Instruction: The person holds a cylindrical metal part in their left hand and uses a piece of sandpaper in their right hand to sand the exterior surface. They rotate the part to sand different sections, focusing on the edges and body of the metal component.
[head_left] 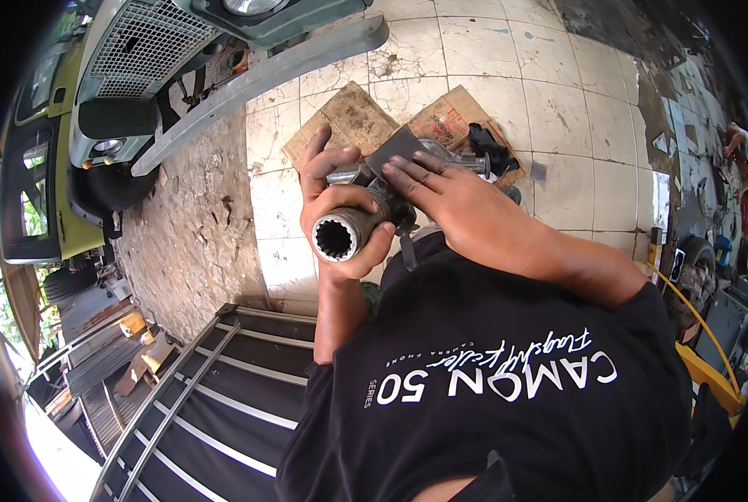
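My left hand [340, 197] is wrapped round a metal splined sleeve [337, 238], a drive shaft part by its look. Its round open end, toothed on the inside, points toward me. The sleeve's far end is partly covered by my fingers. My right hand [441, 188] lies over a dark grey sheet like sandpaper [393, 151], its fingers pressing the sheet against the far end of the part. The right thumb is hidden.
Beyond my hands, flattened cardboard pieces [345, 124] lie on the tiled floor [562, 117]. A metal part [468, 161] and a black cloth-like item [489, 146] rest on the right piece. A truck's front bumper [265, 79] stands at upper left. A barred black panel [232, 402] is at lower left. Another person [744, 155] is far right.
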A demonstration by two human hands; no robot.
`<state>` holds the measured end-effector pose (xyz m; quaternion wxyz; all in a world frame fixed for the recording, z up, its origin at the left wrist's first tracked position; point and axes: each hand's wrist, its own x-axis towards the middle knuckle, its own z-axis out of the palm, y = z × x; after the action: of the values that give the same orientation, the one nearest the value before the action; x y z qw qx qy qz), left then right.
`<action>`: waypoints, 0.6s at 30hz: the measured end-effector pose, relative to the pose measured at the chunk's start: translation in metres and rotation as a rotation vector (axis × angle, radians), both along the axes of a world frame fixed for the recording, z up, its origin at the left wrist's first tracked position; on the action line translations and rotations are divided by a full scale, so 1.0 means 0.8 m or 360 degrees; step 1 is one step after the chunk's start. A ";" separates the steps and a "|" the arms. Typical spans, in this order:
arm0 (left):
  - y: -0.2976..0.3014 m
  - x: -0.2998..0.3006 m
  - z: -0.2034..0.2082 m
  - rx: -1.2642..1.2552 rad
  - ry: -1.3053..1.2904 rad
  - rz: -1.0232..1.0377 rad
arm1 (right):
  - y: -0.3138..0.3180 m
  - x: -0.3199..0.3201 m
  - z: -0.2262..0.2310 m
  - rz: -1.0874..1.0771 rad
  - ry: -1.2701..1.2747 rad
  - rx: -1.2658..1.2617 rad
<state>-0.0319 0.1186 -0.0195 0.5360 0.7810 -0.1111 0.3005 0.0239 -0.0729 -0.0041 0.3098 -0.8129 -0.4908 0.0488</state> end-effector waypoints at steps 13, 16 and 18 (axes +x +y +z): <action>-0.006 0.002 0.000 -0.0026 0.0071 -0.0037 | 0.008 0.009 -0.004 0.0025 0.0080 0.0043; -0.004 0.002 0.001 -0.0047 0.0069 -0.0011 | 0.020 0.026 -0.002 0.0175 0.0251 0.0047; -0.004 0.002 0.002 -0.0063 0.0040 -0.0019 | 0.001 0.014 0.008 0.0187 0.0164 0.0027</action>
<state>-0.0300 0.1157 -0.0179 0.5544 0.7734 -0.1030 0.2897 0.0349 -0.0724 0.0027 0.3382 -0.7765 -0.5213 0.1045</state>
